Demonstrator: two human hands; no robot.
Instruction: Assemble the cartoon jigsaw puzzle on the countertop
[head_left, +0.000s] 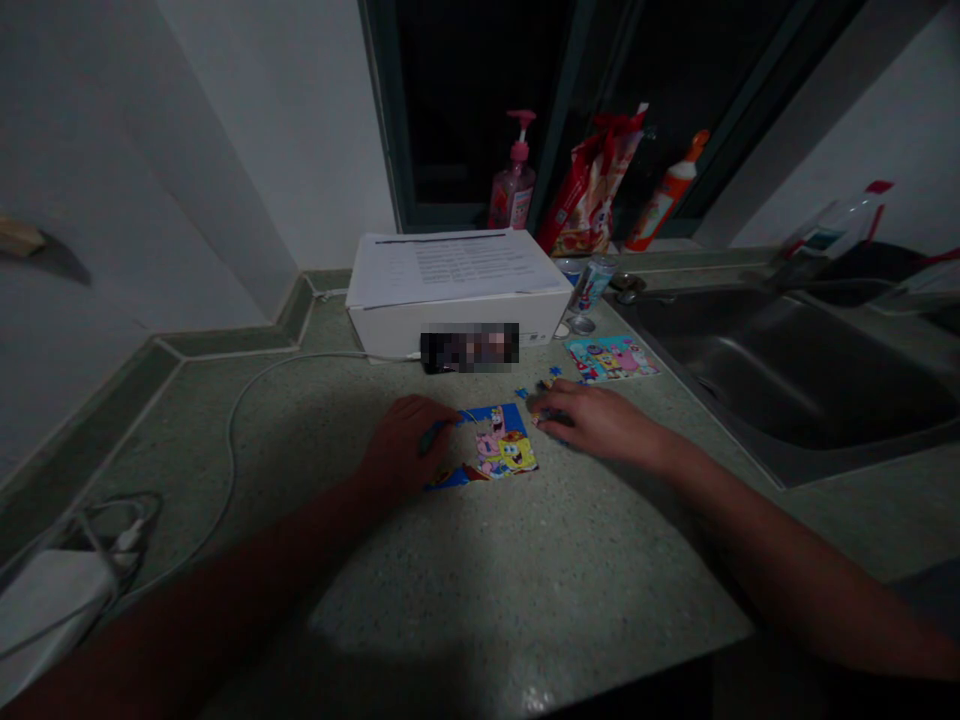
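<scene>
A partly assembled jigsaw puzzle [507, 452] with cartoon figures on blue lies on the counter, with a gap in its left part. My left hand [409, 440] curls over its left edge, and a bluish bit of puzzle shows between thumb and fingers. To the right of the puzzle, my right hand [589, 418] is low over the counter, thumb and fingertips closed around a small puzzle piece [535, 417] that is hard to make out. Loose puzzle pieces [555, 372] lie just beyond its fingers. Behind that hand is a cartoon picture card [611, 358].
A white box [457, 318] topped with printed paper stands behind, a phone [469, 348] with a cable [232, 440] leaning on its front. A can [592, 285] is beside it. The sink [750, 370] is right. A pump bottle [513, 190] and red bag [592, 190] line the window.
</scene>
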